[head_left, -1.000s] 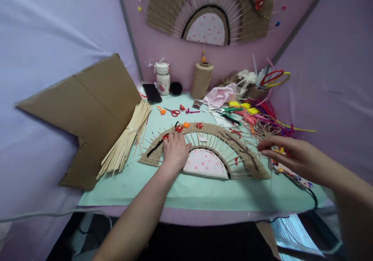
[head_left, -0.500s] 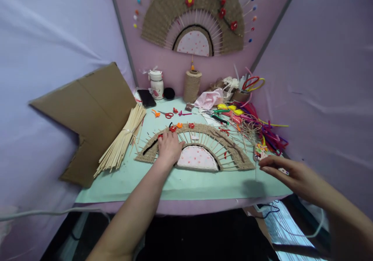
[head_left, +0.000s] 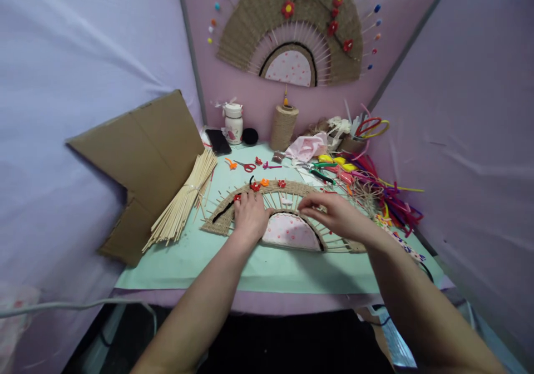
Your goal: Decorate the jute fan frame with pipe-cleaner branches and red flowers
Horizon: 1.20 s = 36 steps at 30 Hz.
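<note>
A woven twine fan [head_left: 221, 222] on thin sticks lies flat on the green tabletop, with a spotted half-round centre [head_left: 292, 231]. My left hand [head_left: 251, 215] rests on its left part with fingers spread, beside a red flower [head_left: 237, 197]. Along the fan's upper edge sit another red flower [head_left: 282, 183] and an orange flower [head_left: 265, 182]. Above the fan's right half hovers my right hand [head_left: 334, 212], its thumb and fingertips close together; whatever may be between them is too small to make out.
Bundled sticks [head_left: 183, 207] and folded cardboard [head_left: 142, 151] stand at the left. Behind are red scissors [head_left: 246, 167], a twine spool [head_left: 284, 128] and a white bottle [head_left: 233, 123]. Green-handled pliers [head_left: 321, 176] and pipe cleaners [head_left: 396, 204] lie right. A finished fan [head_left: 250, 20] hangs behind.
My right hand has moved left from beside the patterned item at the table's right to above the fan. My left hand stays on the fan. The view has shifted slightly.
</note>
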Each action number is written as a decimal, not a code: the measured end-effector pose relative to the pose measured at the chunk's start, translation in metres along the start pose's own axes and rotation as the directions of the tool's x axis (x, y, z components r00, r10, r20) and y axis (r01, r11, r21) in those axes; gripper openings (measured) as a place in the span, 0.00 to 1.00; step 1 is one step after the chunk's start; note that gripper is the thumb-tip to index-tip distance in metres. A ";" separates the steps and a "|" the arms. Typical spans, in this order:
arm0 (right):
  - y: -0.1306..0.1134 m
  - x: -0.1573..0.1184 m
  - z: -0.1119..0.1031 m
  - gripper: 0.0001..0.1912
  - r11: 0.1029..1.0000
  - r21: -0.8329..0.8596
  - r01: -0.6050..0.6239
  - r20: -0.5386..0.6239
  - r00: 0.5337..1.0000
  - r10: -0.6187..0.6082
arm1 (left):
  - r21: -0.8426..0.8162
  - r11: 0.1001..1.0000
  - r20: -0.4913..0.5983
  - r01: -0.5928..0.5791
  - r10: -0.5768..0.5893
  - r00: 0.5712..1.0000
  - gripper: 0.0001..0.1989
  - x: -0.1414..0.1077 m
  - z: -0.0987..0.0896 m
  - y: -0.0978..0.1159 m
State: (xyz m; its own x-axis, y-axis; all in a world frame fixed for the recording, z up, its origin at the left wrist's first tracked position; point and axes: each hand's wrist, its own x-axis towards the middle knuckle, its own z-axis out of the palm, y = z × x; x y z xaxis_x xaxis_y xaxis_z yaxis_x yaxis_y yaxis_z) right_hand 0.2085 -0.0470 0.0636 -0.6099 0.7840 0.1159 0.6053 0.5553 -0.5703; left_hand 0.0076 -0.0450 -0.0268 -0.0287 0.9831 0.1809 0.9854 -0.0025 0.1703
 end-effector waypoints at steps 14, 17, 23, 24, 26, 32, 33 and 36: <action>0.018 0.206 0.066 0.10 0.871 -0.490 -0.044 0.168 0.975 0.144 | -0.074 0.997 0.047 0.019 -0.016 0.999 0.23 -0.002 -0.002 -0.001; 0.011 0.207 0.068 0.09 0.868 -0.495 -0.033 0.202 0.967 0.152 | -0.085 0.996 0.070 0.026 -0.020 0.997 0.23 -0.002 -0.002 -0.001; -0.004 0.196 0.068 0.09 0.866 -0.500 -0.014 0.188 0.974 0.124 | -0.125 0.992 0.074 0.032 -0.023 0.997 0.23 -0.002 -0.001 -0.001; -0.006 0.193 0.068 0.10 0.864 -0.504 -0.010 0.180 0.977 0.117 | -0.127 0.991 0.074 0.032 -0.023 0.997 0.23 -0.002 0.000 -0.001; -0.006 0.187 0.068 0.10 0.854 -0.521 0.008 0.166 0.982 0.092 | -0.127 0.991 0.076 0.033 -0.024 0.997 0.24 -0.002 0.001 -0.001; 0.001 0.163 0.069 0.09 0.796 -0.600 0.085 0.141 0.990 0.001 | -0.110 0.993 0.062 0.035 -0.028 0.998 0.26 -0.001 0.003 -0.001; 0.002 0.159 0.071 0.09 0.791 -0.606 0.085 0.126 0.992 -0.011 | -0.110 0.993 0.065 0.035 -0.028 0.997 0.26 -0.001 0.003 -0.001; 0.004 0.143 0.077 0.10 0.779 -0.624 0.066 0.070 0.997 -0.029 | -0.114 0.993 0.082 0.038 -0.029 0.996 0.27 -0.001 0.002 -0.001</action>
State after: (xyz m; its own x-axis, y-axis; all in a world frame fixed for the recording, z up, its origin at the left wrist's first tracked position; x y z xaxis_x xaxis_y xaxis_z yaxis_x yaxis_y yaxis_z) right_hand 0.0848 0.0461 0.0151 -0.6611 0.7465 0.0752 0.7503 0.6573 0.0706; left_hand 0.0074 -0.0459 -0.0293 -0.0434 0.9945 0.0957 0.9581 0.0143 0.2860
